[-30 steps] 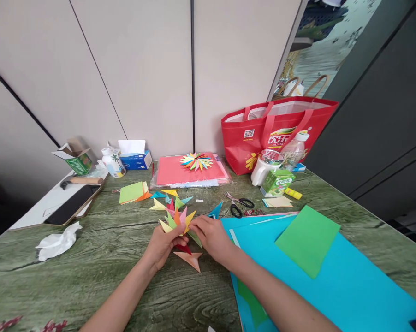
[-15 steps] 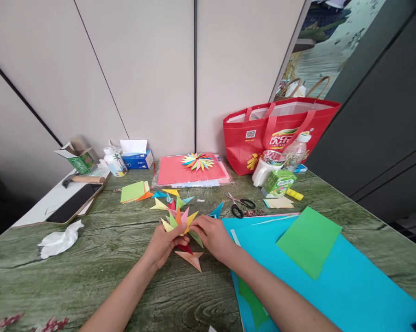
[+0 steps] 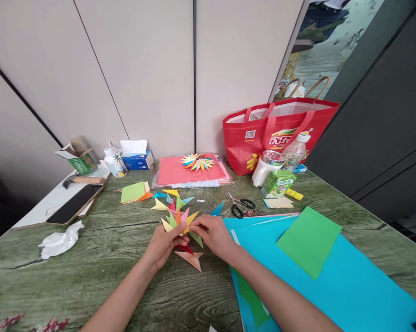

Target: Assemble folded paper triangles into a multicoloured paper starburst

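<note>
My left hand [image 3: 167,244] is closed on a fan of joined folded-paper points [image 3: 178,218], in cream, green, orange, pink and yellow. The fingers of my right hand [image 3: 211,233] are pinched together at the yellow point on the fan's right side; its fingertips partly hide what they grip. Loose folded pieces lie around: a peach one [image 3: 190,260] and a red one [image 3: 185,249] below the hands, a blue one [image 3: 217,210] to the right. Behind the fan are several more, among them a yellow piece [image 3: 171,192].
A finished paper star ring [image 3: 197,162] lies on red paper packs [image 3: 173,171] at the back. Scissors [image 3: 240,204] and a juice carton [image 3: 279,183] stand right of centre, near a red bag [image 3: 242,147]. Blue sheets [image 3: 349,295] cover the right; a crumpled tissue [image 3: 61,240] lies left.
My right hand's fingers have shifted very slightly at the fan's right edge. The left hand and the fan look the same.
</note>
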A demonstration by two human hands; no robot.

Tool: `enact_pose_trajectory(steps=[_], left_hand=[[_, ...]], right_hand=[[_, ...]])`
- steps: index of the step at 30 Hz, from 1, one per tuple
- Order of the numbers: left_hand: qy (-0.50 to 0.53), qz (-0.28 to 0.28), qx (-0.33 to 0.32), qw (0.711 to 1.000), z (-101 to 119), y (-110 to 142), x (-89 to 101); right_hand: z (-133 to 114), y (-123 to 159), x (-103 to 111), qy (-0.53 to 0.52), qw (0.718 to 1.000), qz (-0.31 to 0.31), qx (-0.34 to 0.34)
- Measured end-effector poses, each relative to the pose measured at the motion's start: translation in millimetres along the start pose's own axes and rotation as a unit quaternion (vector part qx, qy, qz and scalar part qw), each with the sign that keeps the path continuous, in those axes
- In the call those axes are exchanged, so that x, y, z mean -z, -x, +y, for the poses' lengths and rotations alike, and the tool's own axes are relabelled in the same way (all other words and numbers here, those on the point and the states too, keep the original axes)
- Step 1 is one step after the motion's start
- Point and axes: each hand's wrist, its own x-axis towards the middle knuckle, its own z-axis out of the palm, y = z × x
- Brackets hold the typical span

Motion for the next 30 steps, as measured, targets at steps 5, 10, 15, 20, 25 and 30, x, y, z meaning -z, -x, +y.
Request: enact_pose_trajectory(steps=[5,10,15,20,25,30], left_hand=[[0.005,0.002,0.004,1.000,1.8,1.7,-2.3],[0.008,0.004,0.009,1.000,4.2,2.8,-4.7],[0.014,0.014,0.007,1.000,3.5,2.2,-3.8],[0.018,0.038,-0.008,0.999,1.9,0.5,-1.4],[-0.020,0.036,-0.025,0.999,2.2,2.6,-2.9],[-0.059,0.030,-0.038,0.997,-0.5,2.5,-2.4]], right_hand=[[-1.6,-0.4,0.4,-0.003,1.000,0.000,-0.016],[-0.8,-0.2,-0.2,0.008,1.000,0.003,-0.018],[1.5,0.2,0.7,0.010,1.000,-0.015,-0.002],[-0.5,1.8,0.1,0.062,0.997,-0.025,0.039],[-1.4,4.3,-2.4,0.095,0.994,-0.036,0.047],[-1.9,5.0,-1.9,0.136,0.988,-0.054,0.040]])
